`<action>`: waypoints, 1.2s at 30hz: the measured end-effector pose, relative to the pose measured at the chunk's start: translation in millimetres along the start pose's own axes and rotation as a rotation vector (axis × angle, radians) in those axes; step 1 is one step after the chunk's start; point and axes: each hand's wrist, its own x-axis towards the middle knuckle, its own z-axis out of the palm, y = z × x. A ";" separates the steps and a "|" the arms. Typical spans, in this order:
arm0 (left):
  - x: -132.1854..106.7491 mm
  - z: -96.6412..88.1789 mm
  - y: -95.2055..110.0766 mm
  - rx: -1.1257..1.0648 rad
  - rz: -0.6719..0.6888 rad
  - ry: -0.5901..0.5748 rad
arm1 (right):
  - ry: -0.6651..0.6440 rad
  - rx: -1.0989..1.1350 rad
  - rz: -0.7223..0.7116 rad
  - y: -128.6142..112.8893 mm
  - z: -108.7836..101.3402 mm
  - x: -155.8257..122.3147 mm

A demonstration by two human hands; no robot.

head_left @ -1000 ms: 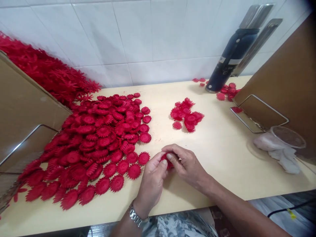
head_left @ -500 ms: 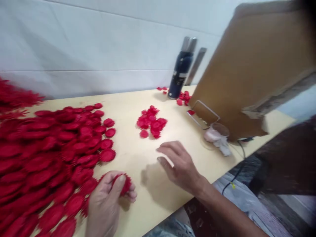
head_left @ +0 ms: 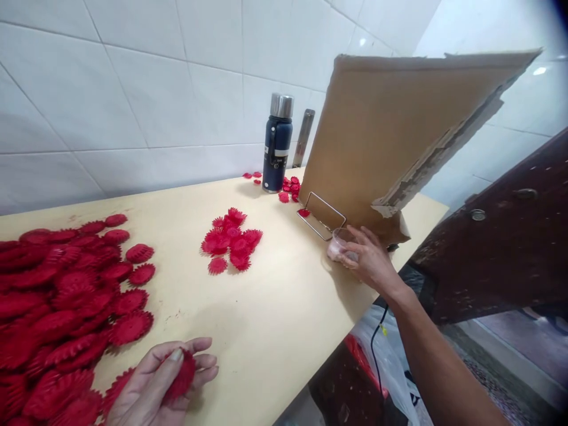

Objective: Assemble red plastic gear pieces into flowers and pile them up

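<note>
Near the front edge of the table, my left hand [head_left: 162, 384] is closed on a red fringed disc [head_left: 181, 374], pinched under the thumb. My right hand [head_left: 366, 257] reaches far to the right, its fingers apart over a small clear plastic cup [head_left: 339, 236]. Something whitish-pink shows in or against the cup; the hand hides part of it. A large heap of similar red fringed discs [head_left: 75, 296] covers the left of the table. A smaller cluster of red fringed pieces [head_left: 235, 236] lies mid-table.
A wire frame [head_left: 323, 214] stands beside the cup, before a leaning brown cardboard sheet [head_left: 368, 130]. A dark blue flask [head_left: 277, 145] stands by the tiled wall, with red bits around its base. A black cable [head_left: 375, 349] hangs off the front edge.
My right hand has moved right, from above the table to the cup. My left hand still holds the red disc. The view has swung to the right.
</note>
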 end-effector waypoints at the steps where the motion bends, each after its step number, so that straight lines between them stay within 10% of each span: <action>1: -3.5 3.6 1.7 -0.007 -0.004 -0.003 | 0.015 0.007 -0.004 2.8 -1.5 -0.1; 7: -18.6 17.8 4.0 -0.157 -0.023 -0.133 | 0.324 0.168 -0.135 -39.1 -27.2 0.5; 11: -19.7 20.6 1.6 -0.233 -0.092 -0.210 | 0.065 0.663 -0.504 -135.0 -35.7 -11.7; 16: -21.9 14.9 -1.0 -0.300 -0.075 -0.232 | -0.071 0.623 -0.754 -214.6 -16.2 -30.9; 26: -18.3 2.7 -6.1 -0.242 0.079 -0.159 | -0.110 0.737 -0.818 -222.2 -8.0 -39.8; 36: -20.0 -1.9 -11.7 -0.087 0.176 -0.119 | -0.180 1.022 -0.391 -245.0 -2.3 -28.1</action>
